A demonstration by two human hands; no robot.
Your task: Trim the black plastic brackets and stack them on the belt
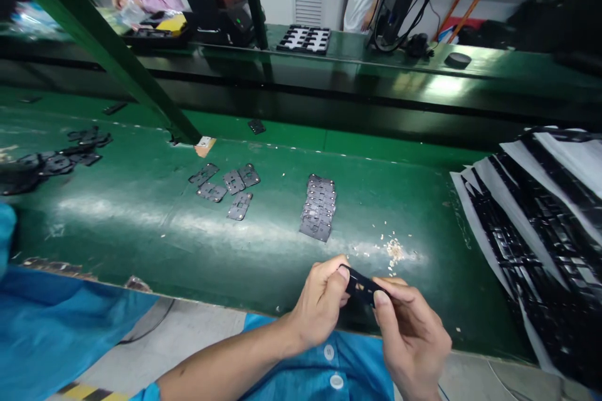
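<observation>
Between my two hands is a small black plastic plate (361, 285) with cut-outs, held just above the bench's front edge. My left hand (324, 297) pinches its left end, thumb on top. At the other end, my right hand (408, 319) grips it between thumb and fingers. Beyond my hands lies an overlapping row of similar dark plates (320, 207). Tiny pale bits (394, 250) are scattered in a heap just past my right hand. Further left, several loose plates (234, 182) lie flat on the green bench.
Stacked black-and-white sheets (531, 232) cover the bench's right side. A green post (117, 56) slants across the left, near a pile of black parts (61, 160). On the far bench stands a white-and-black tray (305, 39). Two people are behind it; a blue sleeve (5, 232) shows at left.
</observation>
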